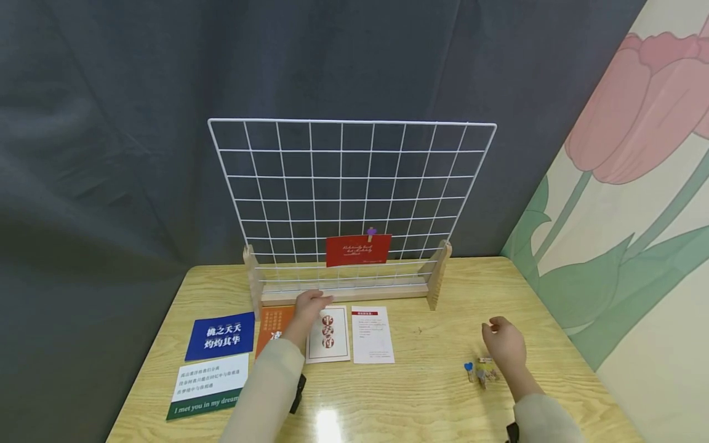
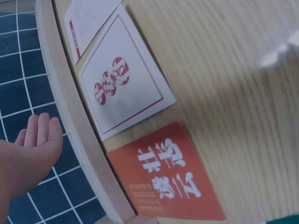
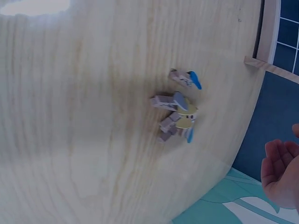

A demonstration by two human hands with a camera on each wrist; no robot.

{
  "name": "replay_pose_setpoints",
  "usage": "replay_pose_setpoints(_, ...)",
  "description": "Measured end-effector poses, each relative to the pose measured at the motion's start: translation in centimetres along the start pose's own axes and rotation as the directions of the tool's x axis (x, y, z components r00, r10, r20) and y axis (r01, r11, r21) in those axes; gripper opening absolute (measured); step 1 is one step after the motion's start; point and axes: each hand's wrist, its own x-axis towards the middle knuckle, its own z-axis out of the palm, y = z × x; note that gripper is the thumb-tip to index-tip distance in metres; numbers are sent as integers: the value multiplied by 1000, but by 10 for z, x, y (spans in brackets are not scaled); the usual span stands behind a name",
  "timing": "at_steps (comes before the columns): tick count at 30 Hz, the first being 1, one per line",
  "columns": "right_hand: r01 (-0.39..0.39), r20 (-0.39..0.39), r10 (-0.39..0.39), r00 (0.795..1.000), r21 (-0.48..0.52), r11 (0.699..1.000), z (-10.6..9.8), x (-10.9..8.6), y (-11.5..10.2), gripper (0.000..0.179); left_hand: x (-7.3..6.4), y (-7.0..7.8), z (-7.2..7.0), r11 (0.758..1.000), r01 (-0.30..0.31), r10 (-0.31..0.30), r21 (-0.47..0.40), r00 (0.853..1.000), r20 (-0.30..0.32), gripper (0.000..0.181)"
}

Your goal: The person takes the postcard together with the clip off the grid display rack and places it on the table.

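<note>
My left hand (image 1: 308,309) is over the cards, holding nothing, between the orange card (image 2: 166,179) and the white card with red round characters (image 1: 328,335). In the left wrist view its fingers are together and lightly bent. Loosely curled and holding nothing, my right hand (image 1: 506,347) hovers near a small pile of wooden clothespins (image 3: 175,116). One clothespin with a blue heart (image 1: 469,370) lies just beside that pile. On the white wire grid (image 1: 341,178), a red card (image 1: 357,251) hangs from a clothespin with a purple heart (image 1: 371,232).
A white printed card (image 1: 372,335) lies to the right of the red-character card. Farther left are a blue card (image 1: 220,336) and a white-and-green card (image 1: 207,387). Wooden feet (image 1: 437,277) support the grid on the table (image 1: 421,394). A dark curtain (image 1: 111,123) hangs behind.
</note>
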Motion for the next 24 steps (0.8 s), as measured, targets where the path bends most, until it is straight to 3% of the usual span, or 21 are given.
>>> replay_pose_setpoints(1, 4, 1, -4, 1000, 0, 1000, -1, 1, -1, 33, -1, 4, -1, 1000, 9, -9, 9, 1000, -2, 45)
replay_pose_setpoints(2, 7, 4, -7, 1000, 1, 1000, -2, 2, -3, 33, -8, 16, -2, 997, 57, -56, 44, 998, -11, 46)
replay_pose_setpoints(6, 24, 7, -24, 1000, 5, 1000, -4, 8, -8, 34, -19, 37, -8, 996, 60, -59, 59, 998, -15, 42)
replay_pose_setpoints(12, 58, -33, -57, 998, 13, 998, -9, 19, -21, 33, -14, 43, -11, 999, 28, -27, 33, 999, -24, 40)
replay_pose_setpoints(24, 113, -98, -111, 989, 9, 994, -15, 32, -39, 30, -7, 67, -20, 996, -37, 36, 80, 999, 21, 39)
